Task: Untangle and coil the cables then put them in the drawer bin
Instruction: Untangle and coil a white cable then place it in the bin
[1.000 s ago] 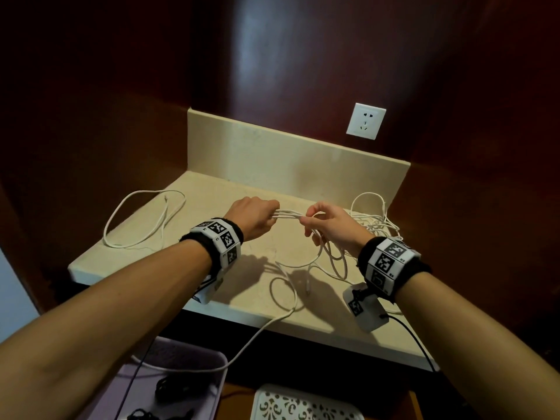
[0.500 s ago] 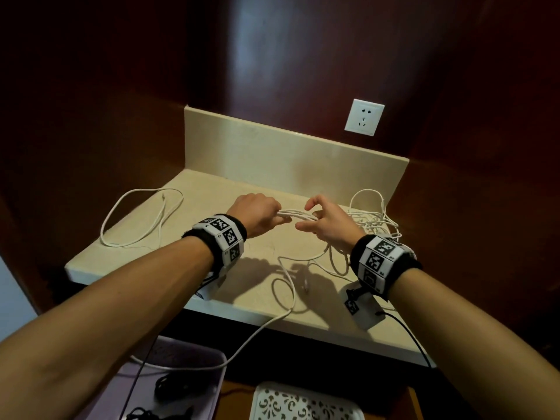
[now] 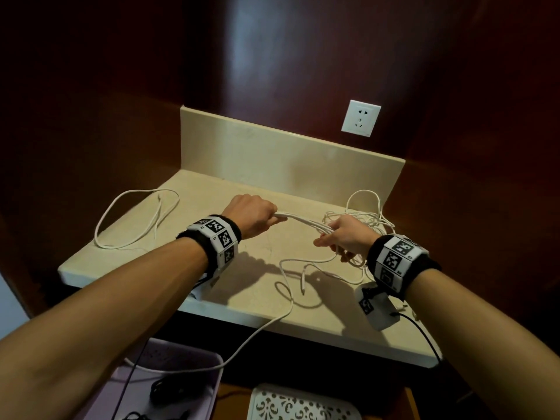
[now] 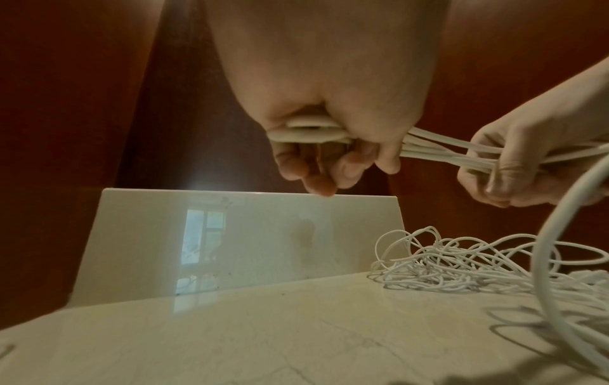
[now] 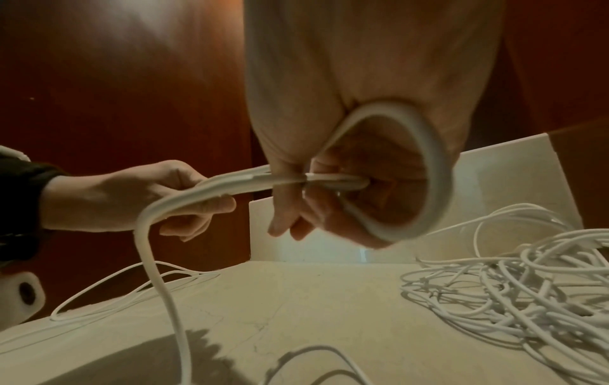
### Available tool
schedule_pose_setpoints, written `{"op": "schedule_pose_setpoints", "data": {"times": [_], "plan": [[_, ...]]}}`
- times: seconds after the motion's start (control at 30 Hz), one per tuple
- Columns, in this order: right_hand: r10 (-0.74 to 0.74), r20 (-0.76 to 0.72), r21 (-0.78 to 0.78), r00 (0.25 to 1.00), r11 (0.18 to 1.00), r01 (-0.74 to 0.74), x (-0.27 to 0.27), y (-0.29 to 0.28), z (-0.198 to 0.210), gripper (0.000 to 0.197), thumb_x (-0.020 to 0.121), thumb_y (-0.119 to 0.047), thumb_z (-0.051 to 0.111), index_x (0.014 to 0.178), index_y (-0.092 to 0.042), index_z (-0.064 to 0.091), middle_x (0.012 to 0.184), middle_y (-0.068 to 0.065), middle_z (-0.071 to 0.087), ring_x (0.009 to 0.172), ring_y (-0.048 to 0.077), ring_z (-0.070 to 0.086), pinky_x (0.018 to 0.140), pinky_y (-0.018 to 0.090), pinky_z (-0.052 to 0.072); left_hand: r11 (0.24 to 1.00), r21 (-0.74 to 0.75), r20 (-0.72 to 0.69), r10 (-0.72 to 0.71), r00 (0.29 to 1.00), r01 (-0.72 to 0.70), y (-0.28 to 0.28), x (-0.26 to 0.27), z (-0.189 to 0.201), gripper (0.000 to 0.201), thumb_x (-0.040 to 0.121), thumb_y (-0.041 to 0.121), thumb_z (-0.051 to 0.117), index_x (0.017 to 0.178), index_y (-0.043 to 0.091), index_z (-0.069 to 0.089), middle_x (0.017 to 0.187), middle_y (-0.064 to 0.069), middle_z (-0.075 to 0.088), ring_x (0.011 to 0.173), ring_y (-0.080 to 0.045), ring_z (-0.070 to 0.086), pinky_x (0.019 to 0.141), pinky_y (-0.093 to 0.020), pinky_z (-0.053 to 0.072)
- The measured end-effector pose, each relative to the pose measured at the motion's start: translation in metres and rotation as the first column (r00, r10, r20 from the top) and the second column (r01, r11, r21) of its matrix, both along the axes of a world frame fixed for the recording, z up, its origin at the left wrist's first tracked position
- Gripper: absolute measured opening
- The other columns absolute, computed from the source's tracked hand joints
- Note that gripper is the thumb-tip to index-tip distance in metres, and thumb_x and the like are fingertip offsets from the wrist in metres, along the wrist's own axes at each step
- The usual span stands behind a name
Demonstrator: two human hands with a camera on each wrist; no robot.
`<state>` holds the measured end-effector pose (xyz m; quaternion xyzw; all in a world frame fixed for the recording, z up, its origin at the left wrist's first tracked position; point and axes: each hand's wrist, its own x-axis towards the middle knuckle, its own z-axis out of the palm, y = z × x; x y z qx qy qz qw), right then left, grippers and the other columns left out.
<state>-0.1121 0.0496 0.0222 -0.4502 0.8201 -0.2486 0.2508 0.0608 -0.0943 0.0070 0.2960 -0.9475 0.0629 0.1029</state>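
White cable (image 3: pixel 303 223), folded into several parallel strands, spans both hands. Left grip (image 3: pixel 253 216) and right grip (image 3: pixel 345 237) each curl tight round it. No legible writing.

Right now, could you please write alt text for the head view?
Two hands hold a bundle of white cable stretched between them above a beige counter: left hand, right hand. More tangled cable lies behind the right hand.

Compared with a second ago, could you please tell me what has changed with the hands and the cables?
The hands have drawn apart: the right hand slid rightward along the folded white cable, stretching its strands out from the left hand. Both still grip it. The tangled pile, the loose loop and the purple bin stayed put.
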Motion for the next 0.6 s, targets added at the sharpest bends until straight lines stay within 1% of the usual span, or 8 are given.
{"op": "schedule_pose_setpoints", "data": {"times": [0.1, 0.17, 0.23, 0.33, 0.4, 0.47, 0.5, 0.6], "plan": [[-0.020, -0.058, -0.007, 0.998, 1.000, 0.020, -0.004, 0.000, -0.002, 0.036, 0.077, -0.028, 0.081, 0.065, -0.011, 0.052, 0.056, 0.006, 0.046, 0.044, 0.017, 0.039, 0.043, 0.023, 0.034, 1.000, 0.014, 0.023, 0.003, 1.000, -0.003, -0.001, -0.002, -0.001, 0.044, 0.100, 0.054, 0.031, 0.080, 0.020, 0.051, 0.062, 0.003, 0.043, 0.068, -0.024, 0.047, 0.063, -0.031, 0.033], [-0.014, -0.037, -0.013, 0.999, 1.000, 0.014, -0.007, 0.001, -0.003, 0.036, 0.075, -0.028, 0.083, 0.065, -0.012, 0.052, 0.056, 0.005, 0.046, 0.046, 0.017, 0.040, 0.046, 0.024, 0.035, 1.000, 0.024, 0.034, 0.008, 0.999, -0.009, -0.001, -0.002, -0.003, 0.045, 0.101, 0.054, 0.030, 0.080, 0.019, 0.051, 0.062, 0.003, 0.043, 0.067, -0.023, 0.047, 0.063, -0.031, 0.033], [0.007, -0.025, -0.017, 1.000, 1.000, -0.008, -0.009, 0.001, -0.003, 0.026, 0.078, -0.023, 0.080, 0.073, -0.010, 0.058, 0.060, 0.003, 0.048, 0.052, 0.016, 0.043, 0.047, 0.024, 0.038, 0.999, 0.036, 0.038, 0.009, 0.999, -0.011, -0.002, -0.004, -0.005, 0.046, 0.101, 0.053, 0.030, 0.083, 0.018, 0.053, 0.067, 0.001, 0.047, 0.069, -0.023, 0.048, 0.063, -0.031, 0.034], [0.045, -0.110, -0.006, 0.993, 0.999, -0.046, -0.007, -0.001, -0.003, 0.009, 0.086, -0.018, 0.071, 0.088, -0.009, 0.067, 0.072, 0.005, 0.055, 0.059, 0.015, 0.047, 0.045, 0.021, 0.038, 0.996, 0.085, -0.001, 0.013, 1.000, -0.013, -0.002, -0.009, -0.006, 0.043, 0.101, 0.049, 0.034, 0.095, 0.015, 0.059, 0.078, -0.002, 0.052, 0.073, -0.024, 0.048, 0.065, -0.032, 0.035], [0.060, -0.152, -0.004, 0.987, 0.998, -0.062, -0.004, -0.003, -0.004, 0.008, 0.090, -0.016, 0.065, 0.094, -0.011, 0.070, 0.078, 0.005, 0.060, 0.060, 0.013, 0.047, 0.046, 0.021, 0.036, 0.992, 0.125, -0.032, 0.005, 0.999, -0.001, -0.001, -0.013, -0.006, 0.039, 0.101, 0.048, 0.037, 0.099, 0.015, 0.059, 0.080, -0.003, 0.052, 0.075, -0.024, 0.048, 0.065, -0.032, 0.034], [0.098, -0.219, 0.005, 0.971, 0.995, -0.099, 0.000, -0.006, -0.004, 0.011, 0.090, -0.015, 0.065, 0.099, -0.013, 0.071, 0.087, 0.002, 0.065, 0.064, 0.010, 0.051, 0.052, 0.021, 0.037, 0.986, 0.161, -0.048, -0.023, 0.999, 0.031, 0.002, -0.018, -0.006, 0.036, 0.100, 0.048, 0.039, 0.096, 0.016, 0.056, 0.080, -0.002, 0.051, 0.076, -0.024, 0.048, 0.065, -0.032, 0.035], [0.118, -0.256, 0.016, 0.959, 0.993, -0.118, 0.002, -0.007, -0.003, 0.013, 0.089, -0.017, 0.067, 0.101, -0.014, 0.071, 0.091, 0.002, 0.066, 0.071, 0.011, 0.055, 0.057, 0.023, 0.040, 0.981, 0.186, -0.056, -0.042, 0.998, 0.051, 0.003, -0.020, -0.006, 0.035, 0.100, 0.048, 0.039, 0.094, 0.017, 0.054, 0.079, -0.001, 0.051, 0.076, -0.023, 0.048, 0.064, -0.032, 0.035], [0.125, -0.259, -0.014, 0.958, 0.991, -0.134, 0.002, -0.010, -0.004, 0.029, 0.083, -0.019, 0.074, 0.110, -0.013, 0.066, 0.100, 0.006, 0.065, 0.092, 0.022, 0.061, 0.074, 0.029, 0.045, 0.968, 0.238, -0.047, -0.065, 0.997, 0.074, 0.001, -0.022, -0.008, 0.039, 0.099, 0.052, 0.037, 0.095, 0.017, 0.055, 0.078, 0.000, 0.052, 0.076, -0.023, 0.050, 0.063, -0.032, 0.035]]}}
